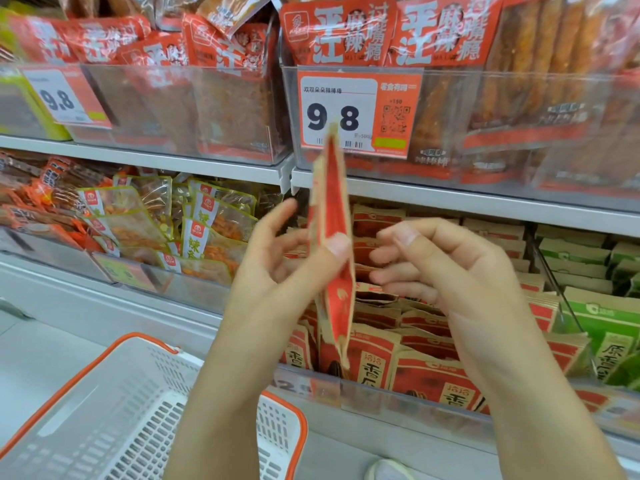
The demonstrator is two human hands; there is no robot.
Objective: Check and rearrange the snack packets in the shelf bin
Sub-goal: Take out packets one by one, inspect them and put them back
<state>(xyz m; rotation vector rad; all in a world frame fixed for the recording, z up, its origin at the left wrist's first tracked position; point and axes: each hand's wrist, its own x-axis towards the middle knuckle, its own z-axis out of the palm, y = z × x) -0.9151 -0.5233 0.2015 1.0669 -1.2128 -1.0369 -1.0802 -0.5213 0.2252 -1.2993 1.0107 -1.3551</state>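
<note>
our left hand (277,268) pinches one packet (334,244) edge-on above the bin (381,393), right hand (440,261) loosely curled and empty, so it may slip from this thin grip.

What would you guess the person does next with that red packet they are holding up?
Probably slot the red packet, pinched edge-on by the left hand, back into the bin of matching red packets below; the right hand hovers free.
</note>
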